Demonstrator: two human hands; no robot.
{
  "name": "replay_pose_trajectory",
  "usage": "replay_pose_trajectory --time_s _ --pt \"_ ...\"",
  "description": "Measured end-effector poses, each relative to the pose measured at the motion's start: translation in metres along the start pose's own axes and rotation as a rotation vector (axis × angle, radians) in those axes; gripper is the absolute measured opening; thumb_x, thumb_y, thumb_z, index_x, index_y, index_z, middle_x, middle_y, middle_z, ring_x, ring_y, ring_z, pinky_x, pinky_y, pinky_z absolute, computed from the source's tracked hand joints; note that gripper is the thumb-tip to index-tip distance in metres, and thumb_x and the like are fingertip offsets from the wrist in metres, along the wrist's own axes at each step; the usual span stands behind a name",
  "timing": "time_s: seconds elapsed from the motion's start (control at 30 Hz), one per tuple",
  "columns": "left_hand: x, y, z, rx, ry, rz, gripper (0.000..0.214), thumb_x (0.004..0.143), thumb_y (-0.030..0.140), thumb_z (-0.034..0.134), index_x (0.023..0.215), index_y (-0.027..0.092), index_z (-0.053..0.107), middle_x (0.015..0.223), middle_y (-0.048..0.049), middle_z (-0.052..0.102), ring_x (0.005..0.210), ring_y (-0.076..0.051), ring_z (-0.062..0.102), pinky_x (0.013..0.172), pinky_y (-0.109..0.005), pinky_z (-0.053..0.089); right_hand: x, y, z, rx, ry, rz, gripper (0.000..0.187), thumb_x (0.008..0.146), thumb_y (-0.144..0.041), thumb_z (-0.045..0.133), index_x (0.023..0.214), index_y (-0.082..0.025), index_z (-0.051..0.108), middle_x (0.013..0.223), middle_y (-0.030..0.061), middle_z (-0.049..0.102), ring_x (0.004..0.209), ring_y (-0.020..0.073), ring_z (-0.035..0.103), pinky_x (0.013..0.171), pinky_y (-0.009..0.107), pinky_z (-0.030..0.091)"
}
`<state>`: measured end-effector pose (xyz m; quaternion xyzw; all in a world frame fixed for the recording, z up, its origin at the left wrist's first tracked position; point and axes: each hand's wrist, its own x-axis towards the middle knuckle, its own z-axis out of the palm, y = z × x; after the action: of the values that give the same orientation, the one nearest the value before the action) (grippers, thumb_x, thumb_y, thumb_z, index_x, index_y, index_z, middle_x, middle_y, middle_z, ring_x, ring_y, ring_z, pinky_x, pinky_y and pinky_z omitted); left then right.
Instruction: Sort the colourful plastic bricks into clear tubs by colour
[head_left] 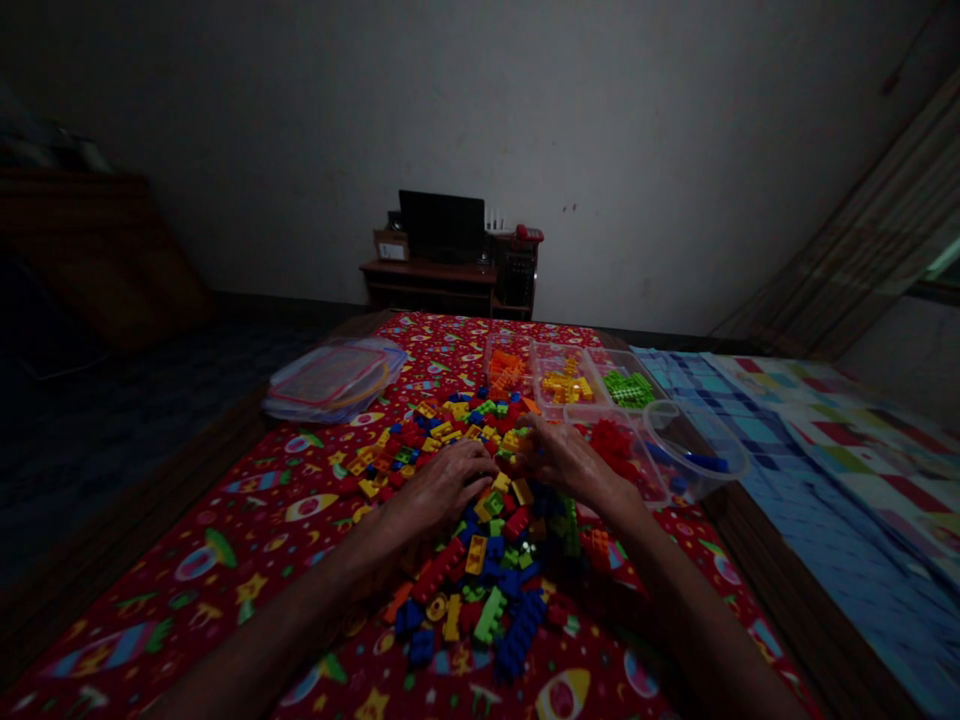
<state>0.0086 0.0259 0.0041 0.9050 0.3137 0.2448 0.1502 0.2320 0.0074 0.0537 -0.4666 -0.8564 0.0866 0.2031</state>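
Observation:
A loose heap of coloured toy building bricks (517,520) covers the middle of the red patterned cloth. My left hand (454,482) reaches into it from the left, its fingers loosely bent and its thumb apart, with nothing visible between them. Across from it, my right hand (570,460) dips into the heap's right side. Its fingers curl down and together over the bricks; whether they pinch one is hidden. By its knuckles lies an orange brick (531,407). Clear bins hold bricks by colour: orange bricks (507,370), yellow bricks (568,385), green bricks (628,389), red bricks (611,445) and blue bricks (705,462).
Stacked clear lids (330,380) lie at the left on the red cloth (277,545). The round clear tub (739,455) stands at the table's right edge. Beyond is a bed with a blue checked sheet (799,540). A desk with a dark monitor (442,225) stands against the wall.

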Motion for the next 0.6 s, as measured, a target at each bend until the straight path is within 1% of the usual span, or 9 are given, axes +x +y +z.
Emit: replay_pose_trajectory --time_s 0.07,0.1,0.2,0.27,0.37,0.43,0.47,0.53,0.6 --pt "0.000 0.000 0.000 -0.005 -0.008 -0.002 0.019 0.091 0.025 0.048 0.090 0.019 0.066 0.098 -0.0066 0.062 0.092 -0.017 0.057 0.083 -0.030 0.048 0.000 0.003 -0.001 0.009 0.016 -0.010 0.044 0.080 -0.008 0.055 0.123 -0.013 0.049 0.086 0.0060 0.066 0.073 0.0152 0.056 0.061 0.024 0.037" --pt "0.000 0.000 0.000 -0.006 0.002 -0.001 0.019 0.091 0.026 0.048 0.090 0.019 0.066 0.097 -0.0068 0.062 0.092 -0.017 0.057 0.083 -0.030 0.047 0.000 0.005 -0.002 0.010 0.017 0.002 0.041 0.080 -0.008 0.055 0.120 -0.014 0.052 0.085 0.0058 0.066 0.073 0.0151 0.056 0.061 0.024 0.037" --pt "0.001 0.001 0.001 -0.006 0.021 -0.010 0.021 0.092 0.030 0.048 0.091 0.019 0.066 0.096 -0.0068 0.063 0.093 -0.018 0.056 0.085 -0.031 0.046 0.002 0.012 -0.009 0.028 0.030 0.092 0.022 0.081 -0.013 0.055 0.101 -0.016 0.064 0.080 0.0045 0.066 0.068 0.0140 0.057 0.060 0.023 0.040" --pt "0.002 0.002 -0.001 -0.007 0.012 -0.029 0.022 0.092 0.030 0.047 0.090 0.019 0.066 0.094 -0.0065 0.063 0.092 -0.018 0.057 0.085 -0.031 0.046 0.006 0.023 -0.013 0.062 0.101 0.170 0.019 0.082 -0.016 0.055 0.097 -0.016 0.066 0.080 0.0048 0.067 0.068 0.0146 0.059 0.062 0.024 0.043" --pt "0.004 0.004 -0.005 -0.007 -0.008 -0.040 0.023 0.092 0.028 0.046 0.087 0.018 0.066 0.093 -0.0067 0.064 0.091 -0.018 0.057 0.084 -0.030 0.046 0.012 0.047 -0.012 0.126 0.321 0.273 0.032 0.083 -0.019 0.054 0.113 -0.013 0.062 0.095 0.0105 0.069 0.080 0.0184 0.063 0.071 0.029 0.049" --pt "0.005 0.003 -0.009 -0.005 -0.019 -0.042 0.023 0.091 0.028 0.046 0.087 0.018 0.066 0.094 -0.0068 0.065 0.091 -0.018 0.058 0.085 -0.030 0.046 0.015 0.062 -0.008 0.138 0.462 0.306 0.043 0.084 -0.021 0.051 0.127 -0.013 0.054 0.112 0.0156 0.065 0.093 0.0213 0.063 0.079 0.035 0.050" --pt "0.005 0.003 -0.010 -0.002 -0.023 -0.046 0.022 0.091 0.028 0.047 0.087 0.019 0.066 0.094 -0.0067 0.065 0.092 -0.018 0.058 0.086 -0.030 0.046 0.016 0.067 -0.006 0.131 0.505 0.306 0.046 0.085 -0.021 0.049 0.131 -0.013 0.051 0.118 0.0171 0.062 0.098 0.0222 0.062 0.082 0.037 0.050" --pt "0.004 0.002 -0.013 0.004 -0.032 -0.049 0.021 0.092 0.029 0.047 0.089 0.019 0.066 0.096 -0.0067 0.064 0.094 -0.018 0.058 0.087 -0.029 0.045 0.017 0.070 -0.002 0.109 0.528 0.283 0.047 0.087 -0.022 0.046 0.133 -0.014 0.049 0.123 0.0179 0.060 0.103 0.0229 0.061 0.087 0.040 0.049" --pt "0.002 0.004 -0.013 0.005 -0.039 -0.038 0.021 0.092 0.031 0.048 0.093 0.019 0.066 0.098 -0.0068 0.064 0.096 -0.018 0.058 0.088 -0.030 0.046 0.017 0.066 0.000 0.107 0.478 0.238 0.042 0.087 -0.021 0.046 0.128 -0.014 0.054 0.119 0.0171 0.062 0.101 0.0222 0.062 0.086 0.040 0.049"
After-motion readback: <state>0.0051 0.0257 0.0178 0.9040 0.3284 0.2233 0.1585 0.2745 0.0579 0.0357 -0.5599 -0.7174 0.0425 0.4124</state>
